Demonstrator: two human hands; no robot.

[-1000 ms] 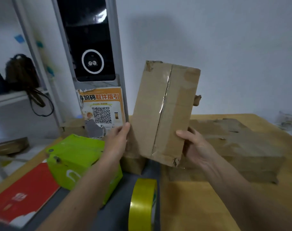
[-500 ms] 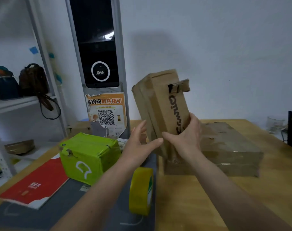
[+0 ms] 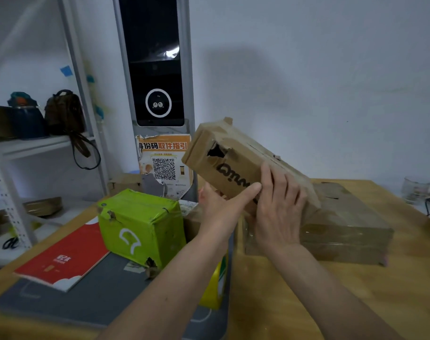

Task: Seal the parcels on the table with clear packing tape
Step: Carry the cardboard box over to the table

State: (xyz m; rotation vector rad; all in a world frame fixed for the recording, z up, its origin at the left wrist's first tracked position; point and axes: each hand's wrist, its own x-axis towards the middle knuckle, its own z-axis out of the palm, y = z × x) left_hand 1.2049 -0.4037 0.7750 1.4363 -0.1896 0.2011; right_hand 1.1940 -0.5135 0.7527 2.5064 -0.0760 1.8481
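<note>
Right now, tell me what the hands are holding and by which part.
Both hands hold the torn cardboard box by its lower end: left hand beneath it, right hand on its side.

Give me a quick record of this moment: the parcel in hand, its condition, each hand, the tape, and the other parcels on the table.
held parcel: brown cardboard box, tilted, lifted off the table
condition: torn hole in the near face, beside black handwriting
left hand: under the box's lower end, thumb on its front
right hand: fingers flat against the box's side
tape: yellow roll, upright, untouched, partly behind the left forearm
other parcels: green box; flat brown box
</note>
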